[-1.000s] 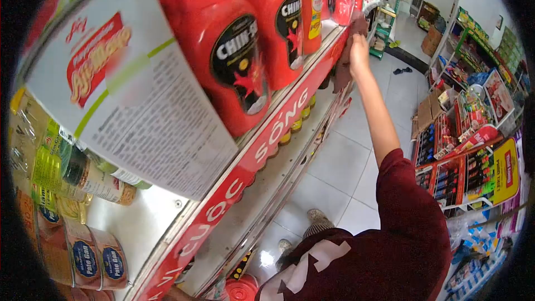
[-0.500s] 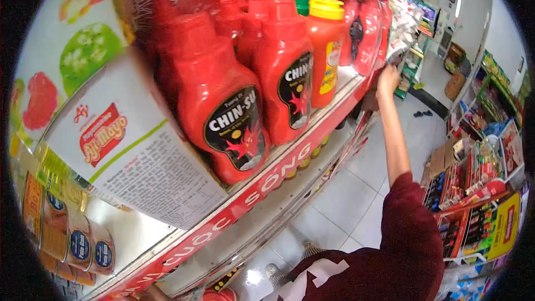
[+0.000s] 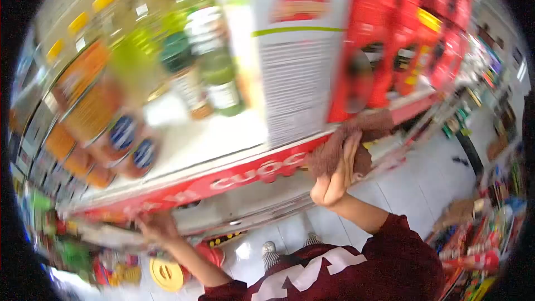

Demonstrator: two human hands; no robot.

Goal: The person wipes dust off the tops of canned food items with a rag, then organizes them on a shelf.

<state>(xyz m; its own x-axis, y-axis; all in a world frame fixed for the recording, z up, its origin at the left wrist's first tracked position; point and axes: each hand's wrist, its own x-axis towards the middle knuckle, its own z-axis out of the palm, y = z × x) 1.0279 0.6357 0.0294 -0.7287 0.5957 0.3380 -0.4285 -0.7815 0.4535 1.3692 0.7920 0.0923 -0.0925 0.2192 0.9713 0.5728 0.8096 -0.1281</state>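
Note:
My right hand [image 3: 336,175] grips a brownish-pink cloth [image 3: 329,153] at the front edge of the shelf, below the white Aji-Mayo box [image 3: 298,72] and the red Chin-Su bottles [image 3: 365,50]. The cloth hangs bunched around the fingers. At the left, my left hand [image 3: 157,226] is at the red shelf strip [image 3: 223,184], under the stacked cans [image 3: 120,139]; its fingers are blurred and partly hidden by the edge. A dark-capped jar [image 3: 189,86] and a green bottle [image 3: 223,81] stand on the white shelf.
Yellow-capped oil bottles [image 3: 139,0] line the back left of the shelf. Below are a lower shelf [image 3: 223,212], a yellow round lid [image 3: 167,274] and the tiled floor [image 3: 401,189]. Packed goods [image 3: 468,262] stand on the right.
The view has swung left, showing more cans and bottles. My right hand has come back from far along the shelf, and its cloth is now plainly visible. My left hand has come into view.

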